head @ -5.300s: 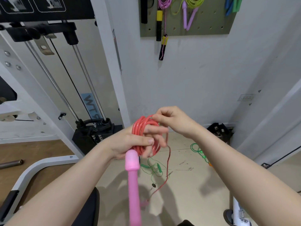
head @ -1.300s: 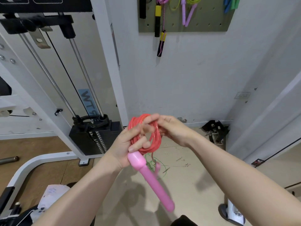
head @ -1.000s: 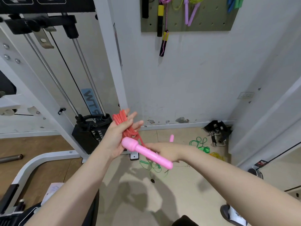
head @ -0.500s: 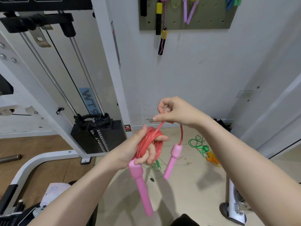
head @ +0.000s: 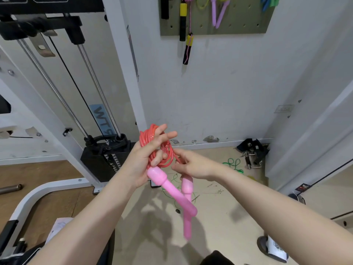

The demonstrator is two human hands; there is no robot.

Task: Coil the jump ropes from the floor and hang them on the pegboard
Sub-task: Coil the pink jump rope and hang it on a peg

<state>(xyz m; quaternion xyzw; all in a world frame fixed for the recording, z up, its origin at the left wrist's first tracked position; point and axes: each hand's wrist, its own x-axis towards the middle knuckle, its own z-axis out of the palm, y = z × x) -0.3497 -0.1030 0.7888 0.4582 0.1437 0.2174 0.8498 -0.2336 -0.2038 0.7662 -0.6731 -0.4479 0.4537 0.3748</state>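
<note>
Left hand [head: 142, 159] holds the coiled red jump rope [head: 152, 144], fingers loosely around it; right hand [head: 193, 165] pinches the last strand. Coiling seems nearly finished; next, secure it and reach up to the pegboard [head: 238, 25].

Single head-worn wide-angle view, so you get no second view to overlap with. It looks forward and down from your head: your two bare forearms enter from the bottom edge and meet mid-frame, close to the lens. It faces the white wall [head: 219, 96], near you. The olive-green pegboard [head: 246, 25] is cut by the top edge, the beige floor [head: 219, 213] fills the lower middle, and the white-framed cable weight machine [head: 63, 104] takes the left side. Straight lines bow toward the edges.
</note>
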